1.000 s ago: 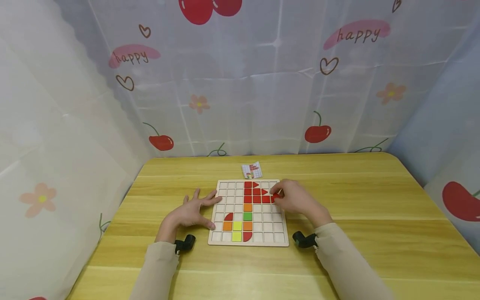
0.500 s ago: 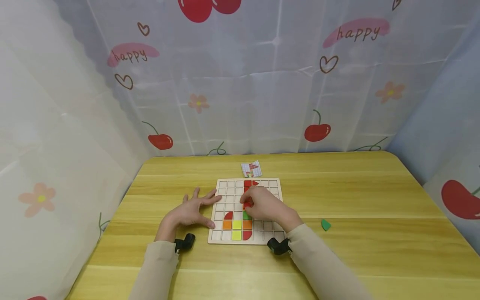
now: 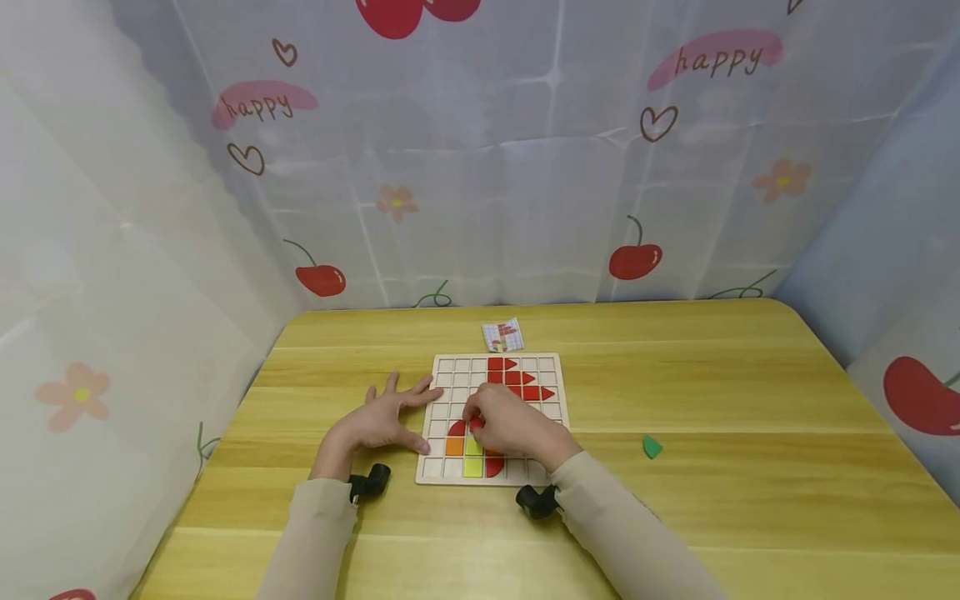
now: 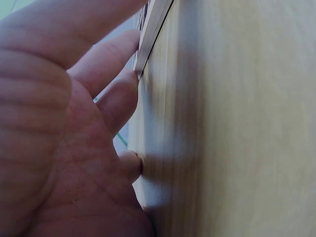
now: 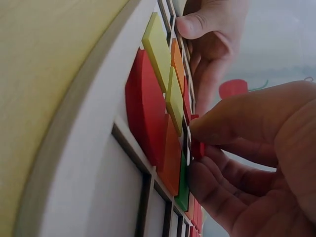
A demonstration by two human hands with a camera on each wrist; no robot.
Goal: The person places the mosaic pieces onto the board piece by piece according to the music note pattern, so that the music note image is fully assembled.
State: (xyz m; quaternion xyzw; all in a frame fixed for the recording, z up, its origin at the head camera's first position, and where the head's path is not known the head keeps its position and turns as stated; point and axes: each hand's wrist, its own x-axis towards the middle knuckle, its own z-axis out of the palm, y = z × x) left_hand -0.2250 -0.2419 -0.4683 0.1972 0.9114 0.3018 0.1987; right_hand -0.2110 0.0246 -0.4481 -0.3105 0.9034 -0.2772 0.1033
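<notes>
A wooden grid board (image 3: 442,408) holds red squares and triangles at its upper middle, with orange, yellow, green and red tiles lower down. My left hand (image 3: 381,421) spreads its fingers along the board's left edge, thumb and fingertips touching the frame. Between thumb and fingers, my right hand (image 3: 513,421) pinches a small red tile (image 5: 198,147), whose outline is mostly covered. It holds this tile low over the board, just right of a red quarter-circle tile (image 3: 457,429) and above a yellow square tile (image 5: 174,101). The right hand hides part of the board's middle in the head view.
A small printed pattern card (image 3: 502,335) lies behind the board. To the right, a green quarter-circle tile (image 3: 652,447) lies on the wooden table (image 3: 750,500). A printed curtain (image 3: 510,208) stands behind and at both sides.
My right hand has moved left from the board's right edge to its middle with a red tile. A red triangle shows at the third row's right end. The green tile has come into sight.
</notes>
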